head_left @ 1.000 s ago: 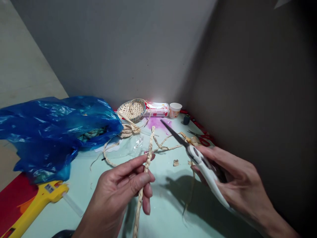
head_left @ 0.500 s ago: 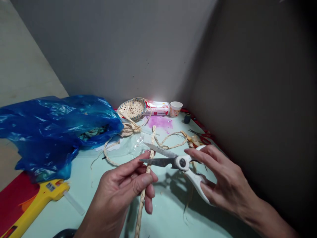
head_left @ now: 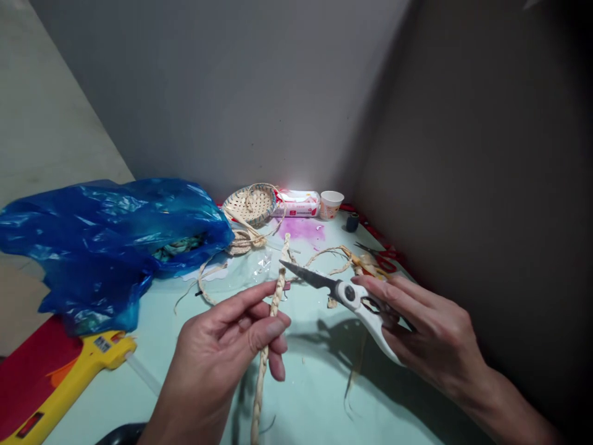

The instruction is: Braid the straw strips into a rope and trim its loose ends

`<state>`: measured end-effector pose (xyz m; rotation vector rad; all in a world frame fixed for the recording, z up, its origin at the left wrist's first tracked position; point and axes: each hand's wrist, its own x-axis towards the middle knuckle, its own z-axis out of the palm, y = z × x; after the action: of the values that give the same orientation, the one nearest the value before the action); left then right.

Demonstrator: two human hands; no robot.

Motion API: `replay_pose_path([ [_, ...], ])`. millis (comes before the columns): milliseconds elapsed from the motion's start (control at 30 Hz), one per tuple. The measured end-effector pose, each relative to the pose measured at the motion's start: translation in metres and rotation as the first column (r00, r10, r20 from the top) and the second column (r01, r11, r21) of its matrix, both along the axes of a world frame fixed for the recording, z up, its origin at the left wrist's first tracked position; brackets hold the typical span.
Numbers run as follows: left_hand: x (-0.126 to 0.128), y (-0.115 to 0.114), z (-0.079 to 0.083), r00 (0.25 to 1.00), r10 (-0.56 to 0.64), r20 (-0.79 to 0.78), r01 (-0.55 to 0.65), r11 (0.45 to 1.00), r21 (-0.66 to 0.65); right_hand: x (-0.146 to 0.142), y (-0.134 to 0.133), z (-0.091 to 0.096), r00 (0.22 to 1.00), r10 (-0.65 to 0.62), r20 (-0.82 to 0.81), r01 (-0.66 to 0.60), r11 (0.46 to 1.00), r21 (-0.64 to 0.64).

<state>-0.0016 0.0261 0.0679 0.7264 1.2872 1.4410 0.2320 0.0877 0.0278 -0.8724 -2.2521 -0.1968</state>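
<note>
My left hand (head_left: pixel 236 337) pinches a braided straw cord (head_left: pixel 276 303) between thumb and fingers, and the cord runs down past the lower frame edge. My right hand (head_left: pixel 430 334) grips white-handled scissors (head_left: pixel 349 293). Their blades are closed together, with the tip against the cord's upper end, just above my left fingertips. A short braided piece (head_left: pixel 286 246) shows above the blade tip, and a dark line parts it from the held cord. Whether the two still touch, I cannot tell. Loops of thinner braid (head_left: pixel 319 253) lie behind the scissors.
On the left are a blue plastic bag (head_left: pixel 106 222) and a yellow glue gun (head_left: pixel 69 383). Toward the wall stand a woven basket (head_left: pixel 250 204), a tissue pack (head_left: pixel 299 204), a paper cup (head_left: pixel 331 205) and a small dark spool (head_left: pixel 352 222). Red-handled scissors (head_left: pixel 391 258) lie at right.
The scissor blades, spread around the cord before, have closed across it. A break now shows in the cord at the blade tip. The left hand keeps its hold.
</note>
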Motion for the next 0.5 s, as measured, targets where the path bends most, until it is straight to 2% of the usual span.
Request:
replay_pose_path([
  [133, 0.0008, 0.0009, 0.0007, 0.999, 0.047, -0.002, -0.047, 0.999, 0.023, -0.0017, -0.0010, 0.0012, 0.999, 0.022, 0.033, -0.021, 0.999, -0.034],
  [500, -0.0073, 0.0045, 0.0028, 0.990, -0.069, -0.123, 0.069, 0.998, -0.007, -0.0030, 0.0012, -0.0059, 0.993, 0.105, 0.051, -0.107, 0.994, 0.036],
])
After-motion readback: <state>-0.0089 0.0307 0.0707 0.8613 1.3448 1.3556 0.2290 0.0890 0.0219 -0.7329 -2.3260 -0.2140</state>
